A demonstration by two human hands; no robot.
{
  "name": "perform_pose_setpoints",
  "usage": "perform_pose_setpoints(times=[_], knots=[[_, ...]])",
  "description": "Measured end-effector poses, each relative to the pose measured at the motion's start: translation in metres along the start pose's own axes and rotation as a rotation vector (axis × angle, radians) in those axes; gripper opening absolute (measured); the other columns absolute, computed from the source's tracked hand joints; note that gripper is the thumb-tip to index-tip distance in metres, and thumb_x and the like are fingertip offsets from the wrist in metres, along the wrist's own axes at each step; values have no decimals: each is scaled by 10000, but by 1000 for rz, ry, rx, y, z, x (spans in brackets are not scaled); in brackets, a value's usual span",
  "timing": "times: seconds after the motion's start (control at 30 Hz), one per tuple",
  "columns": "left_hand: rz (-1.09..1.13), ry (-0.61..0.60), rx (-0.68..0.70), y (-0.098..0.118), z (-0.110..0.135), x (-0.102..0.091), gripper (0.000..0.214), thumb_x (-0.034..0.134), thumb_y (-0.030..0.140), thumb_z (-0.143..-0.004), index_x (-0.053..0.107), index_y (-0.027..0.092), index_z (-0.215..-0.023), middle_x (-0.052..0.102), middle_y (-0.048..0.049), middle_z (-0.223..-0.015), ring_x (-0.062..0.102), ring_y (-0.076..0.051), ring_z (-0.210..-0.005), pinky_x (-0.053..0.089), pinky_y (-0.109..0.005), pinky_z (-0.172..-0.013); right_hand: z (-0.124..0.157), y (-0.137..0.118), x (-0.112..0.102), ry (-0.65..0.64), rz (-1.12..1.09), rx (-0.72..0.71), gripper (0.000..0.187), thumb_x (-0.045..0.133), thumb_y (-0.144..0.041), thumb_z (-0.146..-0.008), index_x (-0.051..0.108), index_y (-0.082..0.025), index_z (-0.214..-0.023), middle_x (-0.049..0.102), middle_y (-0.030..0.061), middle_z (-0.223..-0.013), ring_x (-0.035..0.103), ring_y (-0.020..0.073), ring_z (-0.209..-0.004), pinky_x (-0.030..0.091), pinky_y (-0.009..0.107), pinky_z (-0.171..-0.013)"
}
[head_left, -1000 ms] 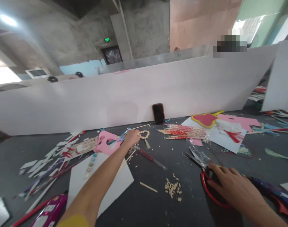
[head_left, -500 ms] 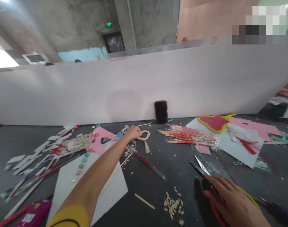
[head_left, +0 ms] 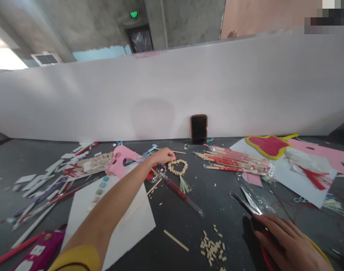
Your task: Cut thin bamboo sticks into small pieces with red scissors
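My left hand [head_left: 165,154] reaches far across the dark table, its fingertips pinched at the top of a small heart-shaped ornament [head_left: 185,166] made of short pale wooden pieces. A bit of red cord shows at the fingertips. The heart lies flat, with a pale green tassel [head_left: 185,185] below it. My right hand [head_left: 287,239] is closed around scissors [head_left: 249,199] with red and black handles, blades pointing away from me. Beside the blades is a dark, thin looped tool [head_left: 237,196]; whether the hand grips it too is hard to tell.
Cut wooden bits [head_left: 213,246] and a thin stick [head_left: 176,241] lie in front. Wrapped sticks [head_left: 236,162] and a red-and-yellow fan shape [head_left: 268,146] are at right. A phone [head_left: 199,129] leans on the white partition [head_left: 104,101]. A purple glue gun [head_left: 42,250] lies left.
The heart ornament has come slightly nearer me and now lies flatter, with its tassel spread. My left hand stays at its top. The right hand keeps the scissors. The camera view has shifted a little.
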State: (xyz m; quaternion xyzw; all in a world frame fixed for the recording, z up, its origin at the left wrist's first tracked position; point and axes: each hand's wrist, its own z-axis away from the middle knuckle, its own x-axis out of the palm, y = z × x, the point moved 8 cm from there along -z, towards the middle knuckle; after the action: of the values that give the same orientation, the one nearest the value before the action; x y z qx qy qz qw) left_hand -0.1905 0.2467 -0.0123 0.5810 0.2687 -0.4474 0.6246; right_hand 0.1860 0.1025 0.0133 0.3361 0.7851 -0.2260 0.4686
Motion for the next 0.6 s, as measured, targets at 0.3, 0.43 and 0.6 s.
perform_pose_setpoints(times=[0.3, 0.43, 0.6], knots=[[39, 50, -29, -7, -3, 2, 241, 619, 297, -650, 742, 159, -804, 726, -44, -784, 629, -178, -726, 455, -239, -670, 8, 8, 8, -42, -24, 38, 362, 505, -492, -837, 622, -259, -1089, 684, 29, -1010, 655, 194, -858, 537, 320, -730], [48, 60, -60, -10, 0, 0, 256, 592, 297, -672, 742, 163, -830, 724, -43, -759, 627, -175, -703, 446, -236, -633, 2, 4, 3, -20, -32, 27, 360, 486, -500, -847, 621, -259, -1078, 687, 29, -988, 658, 189, -834, 542, 314, -708], [52, 64, -83, -12, 2, 0, 242, 605, 317, -662, 747, 151, -765, 717, -42, -709, 626, -176, -687, 446, -230, -626, -1, 4, 1, -11, -49, 35, 348, 485, -494, -847, 633, -260, -1057, 690, 34, -980, 662, 193, -828, 546, 314, -701]])
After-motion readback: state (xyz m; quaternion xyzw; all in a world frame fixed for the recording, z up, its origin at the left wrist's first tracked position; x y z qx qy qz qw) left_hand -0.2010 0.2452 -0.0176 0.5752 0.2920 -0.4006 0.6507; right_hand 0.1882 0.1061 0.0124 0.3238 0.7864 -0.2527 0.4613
